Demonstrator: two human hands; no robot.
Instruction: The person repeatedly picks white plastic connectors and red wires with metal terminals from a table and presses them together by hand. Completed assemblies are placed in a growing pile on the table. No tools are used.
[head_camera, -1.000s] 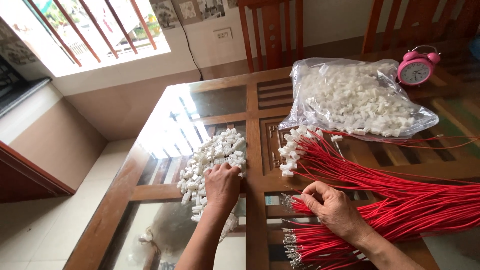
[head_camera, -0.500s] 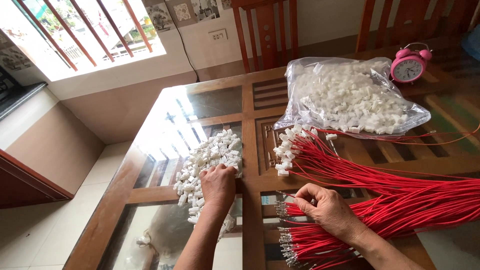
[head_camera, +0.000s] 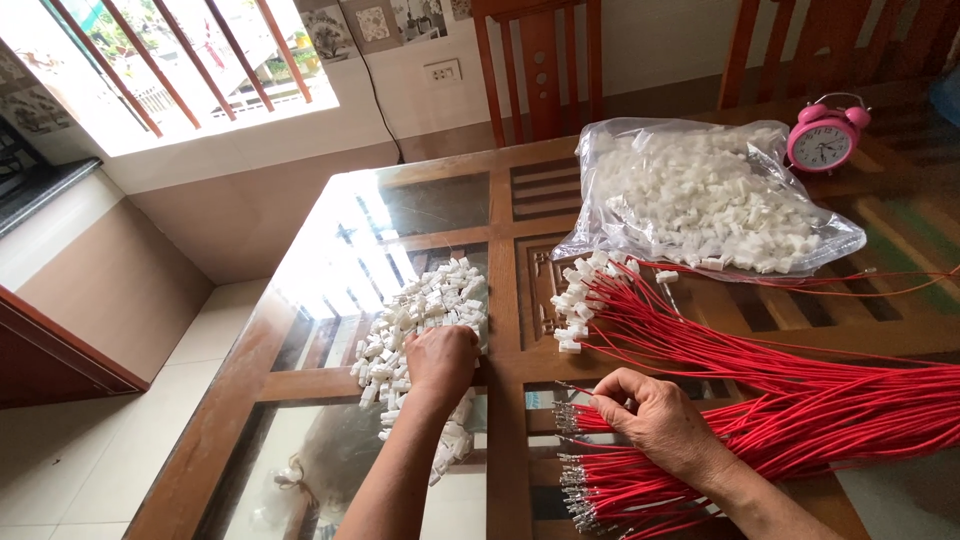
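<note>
Nearest the camera, a bundle of red wires (head_camera: 800, 420) with bare metal ends lies across the right side of the counter (head_camera: 505, 360), its tips fanned out at the lower edge. The right hand (head_camera: 660, 420) rests on top of this bundle, fingers curled down among the wire ends; its grip looks pinched on a wire or two, though the fingertips are hidden under the hand and what they hold cannot be made out. Just to the left, the left hand (head_camera: 440, 358) sits knuckles-up on the near end of a loose heap of small white connectors (head_camera: 420, 320), fingers folded under into the heap. Whether its grip has closed on a piece cannot be told. Part of the heap is covered by the forearm.

Farther out, a second bunch of red wires already fitted with white connectors (head_camera: 580, 300) fans toward the middle of the counter. Behind it lies a clear plastic bag (head_camera: 700, 200) full of white connectors, and beside that a pink alarm clock (head_camera: 822, 140). A wooden chair (head_camera: 540, 65) stands beyond.
</note>
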